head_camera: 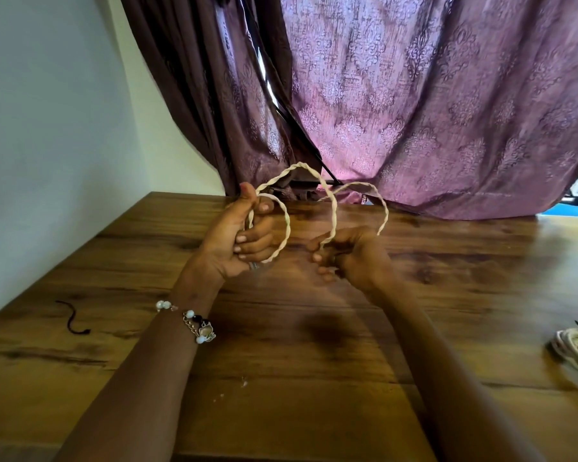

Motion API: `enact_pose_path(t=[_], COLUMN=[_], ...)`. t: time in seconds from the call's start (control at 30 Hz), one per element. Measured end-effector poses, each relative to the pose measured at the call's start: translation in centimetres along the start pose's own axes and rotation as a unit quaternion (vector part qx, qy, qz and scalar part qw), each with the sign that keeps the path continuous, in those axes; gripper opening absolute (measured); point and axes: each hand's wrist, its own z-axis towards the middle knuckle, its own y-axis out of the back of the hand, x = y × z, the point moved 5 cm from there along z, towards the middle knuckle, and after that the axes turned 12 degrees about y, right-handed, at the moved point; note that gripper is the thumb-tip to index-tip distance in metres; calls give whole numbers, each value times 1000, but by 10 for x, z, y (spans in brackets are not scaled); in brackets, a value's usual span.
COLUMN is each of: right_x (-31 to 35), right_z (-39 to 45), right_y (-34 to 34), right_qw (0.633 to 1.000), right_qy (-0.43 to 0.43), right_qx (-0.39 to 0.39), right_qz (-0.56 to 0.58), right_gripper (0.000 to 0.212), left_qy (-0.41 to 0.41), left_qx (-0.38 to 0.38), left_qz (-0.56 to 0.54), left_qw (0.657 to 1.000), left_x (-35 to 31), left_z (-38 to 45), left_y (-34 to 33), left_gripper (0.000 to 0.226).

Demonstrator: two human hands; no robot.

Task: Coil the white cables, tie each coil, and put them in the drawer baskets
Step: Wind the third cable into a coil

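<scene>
— What lies nearest us?

— The brown wood-grain worktop (281,411), with our two bare forearms reaching out over it. On our left wrist we wear a beaded chain bracelet (194,323). A short dark twist tie (72,320) lies by itself on the worktop towards the left edge, well apart from our hands.

— And on the right?

— At the right edge we see a bundle of white coiled cable (574,350), partly cut off by the frame, resting on the worktop with something dark at its top that we cannot make out.

— Where is the cable we are working on?

— Further out, held in the air above the worktop. It is a cream-white twisted cable (327,198), standing up in open loops between our hands. Our left hand (237,238) has its grip closed round one end of it: the thumb presses on top, the fingers curl under, and one loop swings round beside the fingers. Our right hand (351,258) pinches the cable lower down with curled fingers, and another arc rises from it and drops to the right.

— What is behind?

— A purple patterned curtain (431,111) hangs down to the far edge of the worktop, beside a pale plain wall (47,128) on the left.
</scene>
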Motion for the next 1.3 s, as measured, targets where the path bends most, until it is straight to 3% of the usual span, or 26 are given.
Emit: enact_pose_path(t=[0.07, 0.17, 0.23, 0.33, 0.43, 0.53, 0.63, 0.7, 0.8, 0.9, 0.93, 1.0, 1.07, 1.17, 1.23, 1.3], right_x=[1, 11, 15, 25, 31, 33, 27, 23, 12, 11, 9, 7, 15, 43, 56, 59], right_z=[8, 6, 3, -3, -7, -7, -2, 0, -2, -13, -14, -16, -15, -19, -25, -25], right_y=[24, 51, 49, 30, 23, 30, 35, 24, 1, -13, -13, -5, 8, 30, 41, 50], right_qw=[978, 848, 775, 695, 590, 510, 475, 478, 523, 555, 576, 671, 778, 872, 890, 859], right_qy=[90, 208, 221, 278, 343, 284, 232, 253, 243, 306, 328, 325, 334, 378, 410, 437], right_qx=[-84, -169, -167, -160, -198, -235, -208, -102, 125, 223, 237, 264, 231, 106, 22, -97], right_qz=[-166, -458, -568, -644, -704, -777, -823, -835, -807, -741, -710, -611, -479, -294, -200, -249], right_gripper=[31, 25, 46, 69, 64, 58, 47, 42, 36, 25, 23, 23, 21, 22, 19, 16], left_qy=[18, 2, -6, -18, -22, -8, -11, -38, -120, -242, -281, -344, -384, -373, -342, -313], left_qx=[100, 145, 143, 123, 99, 100, 120, 137, 115, 33, 15, -5, -62, -199, -270, -304], left_qz=[-67, -109, -115, -116, -101, -97, -93, -94, -89, -122, -142, -188, -216, -230, -220, -214], left_qw=[993, 983, 983, 985, 990, 990, 988, 985, 982, 962, 949, 920, 896, 877, 873, 874], left_x=[-5, -15, -17, -18, -19, -15, -14, -18, -30, -45, -51, -61, -65, -57, -47, -39], left_z=[-6, -12, -15, -16, -16, -15, -14, -16, -22, -35, -42, -56, -65, -65, -58, -49], left_y=[-3, 0, 1, 5, 12, 12, 6, 4, 11, 30, 37, 50, 64, 80, 82, 78], left_gripper=[41, 38, 39, 38, 42, 42, 40, 39, 37, 44, 46, 47, 46, 37, 36, 36])
